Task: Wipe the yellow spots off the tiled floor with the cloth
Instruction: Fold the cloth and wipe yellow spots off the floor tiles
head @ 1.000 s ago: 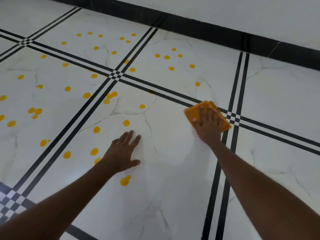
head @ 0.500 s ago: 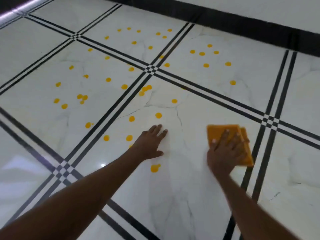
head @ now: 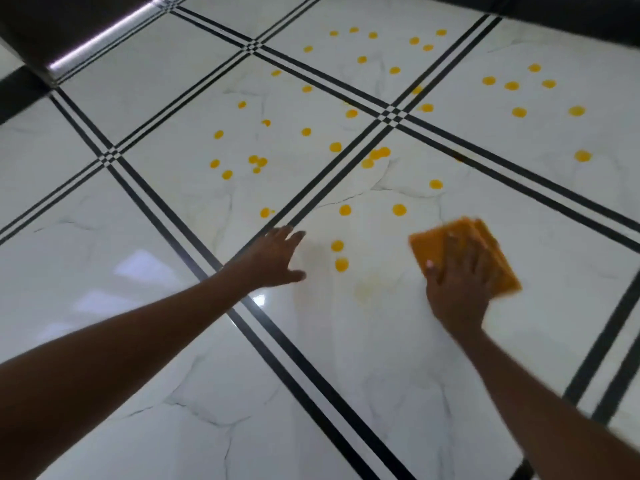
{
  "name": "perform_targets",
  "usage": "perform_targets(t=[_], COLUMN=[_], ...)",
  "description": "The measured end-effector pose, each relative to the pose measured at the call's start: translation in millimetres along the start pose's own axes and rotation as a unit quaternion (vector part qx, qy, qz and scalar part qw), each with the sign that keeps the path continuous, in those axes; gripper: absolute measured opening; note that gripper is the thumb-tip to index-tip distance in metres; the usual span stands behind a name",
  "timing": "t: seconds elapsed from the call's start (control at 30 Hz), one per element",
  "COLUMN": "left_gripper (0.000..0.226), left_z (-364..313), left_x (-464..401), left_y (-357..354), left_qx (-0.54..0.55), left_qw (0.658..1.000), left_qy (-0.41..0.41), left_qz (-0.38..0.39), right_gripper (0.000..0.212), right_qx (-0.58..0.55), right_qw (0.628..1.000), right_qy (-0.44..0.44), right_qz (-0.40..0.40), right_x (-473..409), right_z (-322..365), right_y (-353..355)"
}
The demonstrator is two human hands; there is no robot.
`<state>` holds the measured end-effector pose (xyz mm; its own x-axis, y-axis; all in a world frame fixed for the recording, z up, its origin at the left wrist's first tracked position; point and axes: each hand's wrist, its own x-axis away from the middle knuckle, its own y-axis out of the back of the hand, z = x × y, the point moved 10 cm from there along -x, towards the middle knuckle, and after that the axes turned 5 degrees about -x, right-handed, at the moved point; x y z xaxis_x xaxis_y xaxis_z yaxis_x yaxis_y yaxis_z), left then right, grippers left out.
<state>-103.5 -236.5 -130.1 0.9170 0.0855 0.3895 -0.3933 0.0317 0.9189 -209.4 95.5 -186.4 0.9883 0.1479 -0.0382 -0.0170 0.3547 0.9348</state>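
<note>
Floor [head: 398, 358]: glossy white marble-look tiles, split by paired black stripes that cross in small checkered squares; window glare lies on the left tiles.
Dark strip [head: 69, 32]: runs along the floor's far left edge, with a bright streak of light on it.
Left hand [head: 275, 259]: flat on the floor, fingers straight and spread, thumb out to the right; it holds nothing and lies just right of the diagonal double stripe.
Left forearm: reaches in from the lower left corner of the view, crossing that stripe.
Yellow spots [head: 341, 264]: two sit between the hands, just right of the left hand; two more lie a little farther out on the same tile; many others are scattered over the tiles beyond, toward the floor's far edge and its far right.
Smear [head: 367, 287]: a faint yellowish patch on the tile, below the two nearest spots and left of the right hand.
Cloth [head: 426, 245]: orange, folded roughly square, lying flat on the floor under the right hand, its far and right corners showing past the fingers; blurred.
Right hand [head: 457, 282]: palm down on the cloth, fingers extended and pressing it to the tile.
Right forearm: comes in from the lower right corner.
</note>
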Motion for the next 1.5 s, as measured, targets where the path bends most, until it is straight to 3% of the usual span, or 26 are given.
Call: perform_targets(t=[0.07,0.1,0.2,0.27,0.33,0.43,0.53,0.57,0.67,0.77,0.8,0.93,1.03,1.07,1.13,1.23,1.27,1.37,1.43,1.5], left_gripper=[0.111,0.119,0.137,0.139,0.137,0.137,0.146,0.148,0.150,0.151,0.150,0.150,0.150,0.150,0.149,0.148,0.148,0.148,0.149,0.150], left_z=[18.1,24.5,35.6,44.6,51.9,56.0,76.5,87.2,116.5,127.6,128.6,131.2,134.8,134.2,133.8,133.9,134.0,134.0,131.7,127.6], left_x=[18.1,26.7,44.8,48.7,48.0,47.8,45.3,44.6,41.9,43.6,42.8,42.9,41.8,41.7,42.2,39.6,38.1,38.9,39.0,38.3], left_y=[-24.0,-39.0,-81.2,-86.2,-85.3,-85.9,-80.7,-77.8,-75.0,-81.0,-83.9,-86.1,-88.7,-88.4,-89.8,-91.5,-91.4,-91.8,-87.9,-82.4], left_qx=[0.003,-0.006,-0.017,-0.003,0.005,0.017,0.042,0.046,0.034,0.048,0.054,0.051,0.059,0.061,0.074,0.073,0.070,0.071,0.064,0.062], left_qw=[0.999,0.998,0.990,0.990,0.992,0.993,0.990,0.989,0.988,0.988,0.988,0.989,0.990,0.991,0.990,0.990,0.990,0.990,0.991,0.990], left_qy=[0.028,0.044,0.086,0.096,0.092,0.096,0.116,0.119,0.123,0.124,0.119,0.116,0.116,0.114,0.113,0.113,0.113,0.116,0.109,0.115], left_qz=[0.028,0.052,0.113,0.102,0.086,0.071,0.064,0.068,0.085,0.080,0.081,0.072,0.051,0.046,0.044,0.039,0.038,0.033,0.049,0.062], right_gripper=[0.072,0.073,0.076,0.074,0.069,0.064,0.069,0.071,0.075,0.071,0.068,0.068,0.069,0.072,0.075,0.070,0.067,0.074,0.074,0.070], right_qx=[-0.001,-0.005,-0.025,-0.001,0.006,0.020,0.001,0.015,-0.019,-0.005,-0.005,0.041,0.030,0.042,0.024,0.046,0.048,0.094,0.087,0.091], right_qw=[0.996,0.998,0.985,0.943,0.919,0.970,0.999,0.999,0.973,0.894,0.886,0.962,0.987,0.987,0.960,0.891,0.891,0.950,0.970,0.977], right_qy=[-0.094,-0.067,0.152,0.312,0.377,0.239,0.035,0.031,0.211,0.420,0.439,0.267,0.156,0.155,0.262,0.428,0.424,0.283,0.215,0.175], right_qz=[-0.010,0.007,0.079,0.119,0.115,0.026,0.007,0.021,0.092,0.153,0.147,0.047,0.018,0.029,0.091,0.146,0.153,0.092,0.068,0.078], right_x=[75.9,114.2,158.0,110.0,36.0,-57.8,-2.8,41.8,132.4,82.6,43.3,-87.2,-32.1,9.4,77.0,40.8,-6.0,-121.0,-98.4,-14.4], right_z=[19.4,48.6,142.0,175.7,178.5,113.2,80.9,95.8,186.2,265.0,276.2,210.1,181.8,190.6,236.5,293.5,294.4,232.7,201.1,191.6], right_y=[4.2,-2.6,-37.8,-61.7,-74.8,-49.3,-23.5,-24.5,-52.0,-94.9,-104.5,-89.5,-59.0,-61.2,-82.8,-116.5,-120.0,-102.8,-75.5,-64.3])
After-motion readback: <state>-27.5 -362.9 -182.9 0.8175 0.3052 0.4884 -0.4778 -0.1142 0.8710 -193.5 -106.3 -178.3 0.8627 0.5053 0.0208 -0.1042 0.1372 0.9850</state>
